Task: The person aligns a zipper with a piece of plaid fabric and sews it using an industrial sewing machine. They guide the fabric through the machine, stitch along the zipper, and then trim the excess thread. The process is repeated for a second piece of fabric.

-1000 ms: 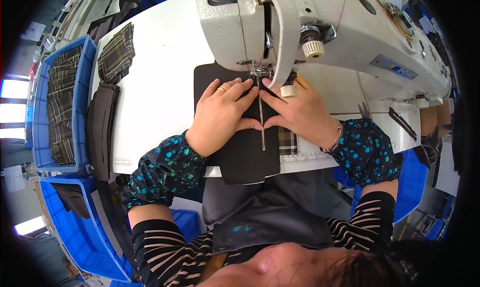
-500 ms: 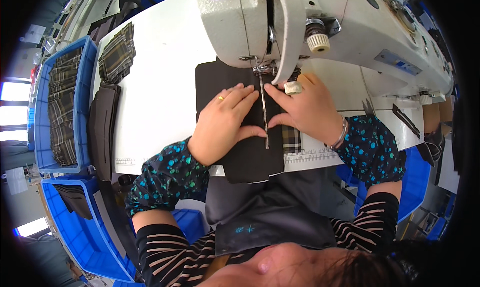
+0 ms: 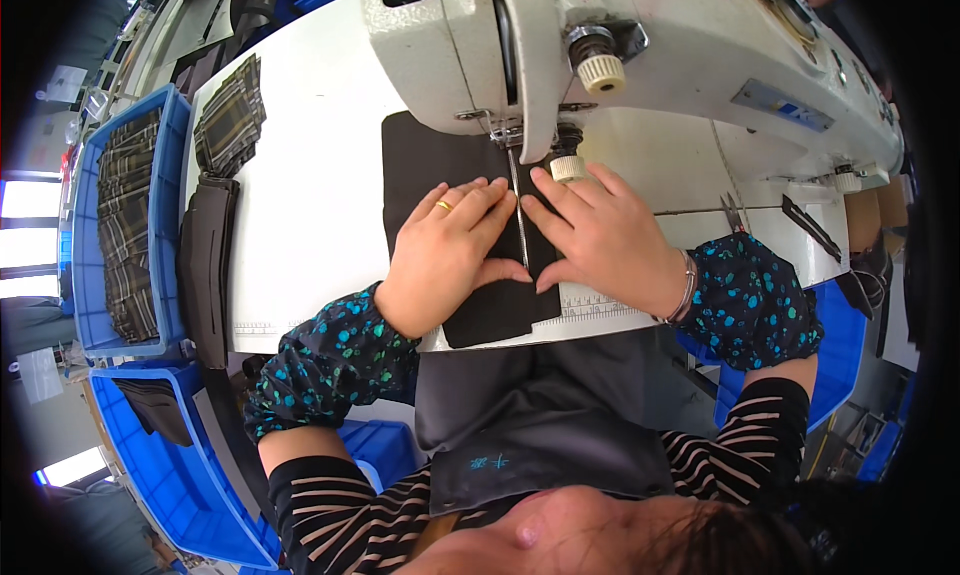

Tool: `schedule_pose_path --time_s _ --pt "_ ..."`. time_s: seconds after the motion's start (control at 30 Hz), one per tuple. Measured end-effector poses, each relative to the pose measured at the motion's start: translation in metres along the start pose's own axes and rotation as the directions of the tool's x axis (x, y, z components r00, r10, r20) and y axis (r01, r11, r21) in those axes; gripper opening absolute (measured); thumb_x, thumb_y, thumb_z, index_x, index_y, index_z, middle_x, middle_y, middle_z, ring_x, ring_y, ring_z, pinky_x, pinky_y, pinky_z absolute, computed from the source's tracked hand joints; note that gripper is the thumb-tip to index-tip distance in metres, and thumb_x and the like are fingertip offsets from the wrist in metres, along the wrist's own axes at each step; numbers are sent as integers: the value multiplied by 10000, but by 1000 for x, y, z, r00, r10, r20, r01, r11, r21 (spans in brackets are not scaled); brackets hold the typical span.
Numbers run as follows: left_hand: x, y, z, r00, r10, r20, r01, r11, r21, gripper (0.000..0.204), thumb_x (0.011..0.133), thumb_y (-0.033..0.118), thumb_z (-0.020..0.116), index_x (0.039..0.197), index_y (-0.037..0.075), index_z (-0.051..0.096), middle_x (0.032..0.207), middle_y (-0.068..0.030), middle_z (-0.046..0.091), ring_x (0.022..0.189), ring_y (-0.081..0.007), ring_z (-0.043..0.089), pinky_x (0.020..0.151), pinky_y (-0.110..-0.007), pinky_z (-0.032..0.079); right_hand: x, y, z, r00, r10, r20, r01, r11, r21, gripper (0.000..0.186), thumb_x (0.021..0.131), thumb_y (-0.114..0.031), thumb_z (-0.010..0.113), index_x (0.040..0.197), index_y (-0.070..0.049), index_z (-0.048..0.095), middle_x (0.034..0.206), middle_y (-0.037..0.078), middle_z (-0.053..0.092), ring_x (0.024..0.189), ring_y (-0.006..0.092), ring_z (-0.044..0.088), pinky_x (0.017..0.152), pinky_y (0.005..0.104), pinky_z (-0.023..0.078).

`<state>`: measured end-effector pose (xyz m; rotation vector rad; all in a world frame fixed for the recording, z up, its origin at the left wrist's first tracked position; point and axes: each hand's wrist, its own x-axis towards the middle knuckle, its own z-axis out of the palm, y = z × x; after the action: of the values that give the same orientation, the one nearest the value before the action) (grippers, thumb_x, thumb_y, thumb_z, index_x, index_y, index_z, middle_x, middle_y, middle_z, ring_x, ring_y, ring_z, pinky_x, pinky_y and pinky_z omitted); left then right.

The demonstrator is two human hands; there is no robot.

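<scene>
Both hands lie flat and open on the black fabric piece [image 3: 470,225], left hand [image 3: 445,255] and right hand [image 3: 600,237] flanking the seam line under the sewing machine [image 3: 640,65] on the counter [image 3: 310,225]. Feeding well probably means even pressure from both palms and fingertips kept clear of the needle, which is hard to see here.

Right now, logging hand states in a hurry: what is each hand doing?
Left hand: open, fingers flat on the black fabric.
Right hand: open, flat on the same fabric.

garment workshop: sewing machine [image 3: 640,55], fabric bins [image 3: 125,225]
</scene>
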<state>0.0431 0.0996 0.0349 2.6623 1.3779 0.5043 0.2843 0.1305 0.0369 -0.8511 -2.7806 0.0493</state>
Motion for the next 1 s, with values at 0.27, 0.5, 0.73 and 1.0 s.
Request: schedule_pose_path --time_s 0.27,0.5,0.73,1.0 --pt "20 -16 -2 999 -9 -51 10 999 30 757 710 495 834 1310 52 707 1295 -72 663 1191 -285 642 1071 -449 491 17 20 1 993 -2 -118 3 1000 11 661 661 -526 858 1082 -29 742 1156 119 682 1215 306 593 1078 457 450" --pt "26 -17 -4 998 -33 -46 33 999 11 740 736 493 821 1325 62 699 1254 -79 661 1201 -284 634 1081 -460 487 18 25 2 991 -1 -132 1 1000 6 548 678 -527 841 901 -33 758 1065 109 664 1181 313 585 1060 458 452" --pt "15 -13 4 992 -52 -111 51 999 -9 677 802 447 818 1318 26 692 1362 -114 660 1304 -330 618 1079 -473 509 15 24 3 989 9 -146 -10 1000 -7 583 698 -516 830 1044 -56 741 1143 109 684 1209 312 589 1103 472 443" --pt "2 -13 7 992 -64 -109 47 988 -150 476 879 212 806 1302 13 714 1347 -154 689 1288 -361 639 1049 -438 535 5 6 2 987 -43 -156 53 997 60 664 713 -457 849 1210 -35 724 1161 123 706 1181 297 641 1114 499 460"
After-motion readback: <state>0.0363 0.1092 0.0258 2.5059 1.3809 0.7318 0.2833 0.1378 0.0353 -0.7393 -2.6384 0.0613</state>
